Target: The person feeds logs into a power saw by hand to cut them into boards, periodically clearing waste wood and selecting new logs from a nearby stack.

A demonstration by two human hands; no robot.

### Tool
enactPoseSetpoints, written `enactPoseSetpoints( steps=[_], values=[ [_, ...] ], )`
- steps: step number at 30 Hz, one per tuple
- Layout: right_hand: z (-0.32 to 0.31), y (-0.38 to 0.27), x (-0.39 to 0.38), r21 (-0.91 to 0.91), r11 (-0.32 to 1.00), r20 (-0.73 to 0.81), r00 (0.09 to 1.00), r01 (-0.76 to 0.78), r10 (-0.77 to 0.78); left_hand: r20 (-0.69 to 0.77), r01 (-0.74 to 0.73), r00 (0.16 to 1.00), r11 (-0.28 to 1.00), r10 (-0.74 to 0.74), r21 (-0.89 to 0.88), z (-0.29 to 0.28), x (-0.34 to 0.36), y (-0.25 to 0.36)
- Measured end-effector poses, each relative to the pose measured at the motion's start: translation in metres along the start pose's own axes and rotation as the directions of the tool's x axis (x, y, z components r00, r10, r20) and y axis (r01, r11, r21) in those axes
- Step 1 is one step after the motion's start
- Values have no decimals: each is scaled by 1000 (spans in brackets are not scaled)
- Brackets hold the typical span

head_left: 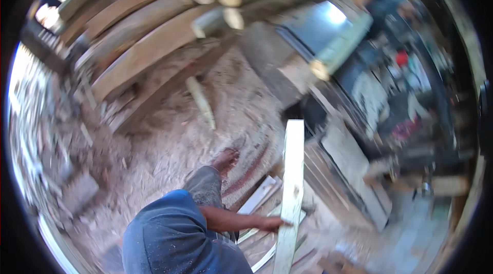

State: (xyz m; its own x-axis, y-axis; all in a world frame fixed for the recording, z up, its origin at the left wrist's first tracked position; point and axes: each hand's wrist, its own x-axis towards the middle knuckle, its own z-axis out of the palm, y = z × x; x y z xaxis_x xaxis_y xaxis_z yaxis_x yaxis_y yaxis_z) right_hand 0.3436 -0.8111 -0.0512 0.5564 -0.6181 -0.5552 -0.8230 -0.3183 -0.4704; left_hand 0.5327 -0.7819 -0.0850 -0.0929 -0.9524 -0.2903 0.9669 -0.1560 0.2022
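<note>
My left arm, in a blue short sleeve, reaches across from the lower left. At its end, my left hand (272, 223) is closed on the left edge of a long pale wooden plank (294, 171). The plank stands steeply in view, its top end toward the bench and its lower end running out of the bottom of the picture. Some of the fingers are hidden behind the wood. My right hand does not show. Beside the arm, pale wood strips (261, 194) lie on the floor.
Sawdust and shavings cover the ground (164, 145), with a loose wood piece (201, 102) and my bare foot (226, 158) on it. Stacked beams and logs (149, 43) fill the far left. A cluttered workbench (354, 166) stands close right of the plank. Motion blurs much.
</note>
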Motion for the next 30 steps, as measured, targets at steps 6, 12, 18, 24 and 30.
enactPoseSetpoints(
  steps=[6, 12, 18, 24, 30],
  values=[
    [18, -17, 102, -223, 915, 360, 901, 335, -242, -609, -607, 722, 722, 328, -332, -89, -187, -110],
    [245, -238, -38, 224, 334, 612, 134, 916, -779, -172, -203, -950, -99, 261, 974, 75, -679, -104],
    [136, -420, -356, 938, 172, 345, -757, 301, -555, 319, 304, -947, -230, 29, 925, 253, -775, -224],
    [189, -375, -123, 699, 282, 646, -411, 657, -644, -621, -613, -779, 101, 87, 783, -28, -629, -303],
    [88, -237, 127, -159, 699, 540, 654, 698, -530, -975, -265, 203, 964, 94, 38, -165, -451, -164]
  ],
)
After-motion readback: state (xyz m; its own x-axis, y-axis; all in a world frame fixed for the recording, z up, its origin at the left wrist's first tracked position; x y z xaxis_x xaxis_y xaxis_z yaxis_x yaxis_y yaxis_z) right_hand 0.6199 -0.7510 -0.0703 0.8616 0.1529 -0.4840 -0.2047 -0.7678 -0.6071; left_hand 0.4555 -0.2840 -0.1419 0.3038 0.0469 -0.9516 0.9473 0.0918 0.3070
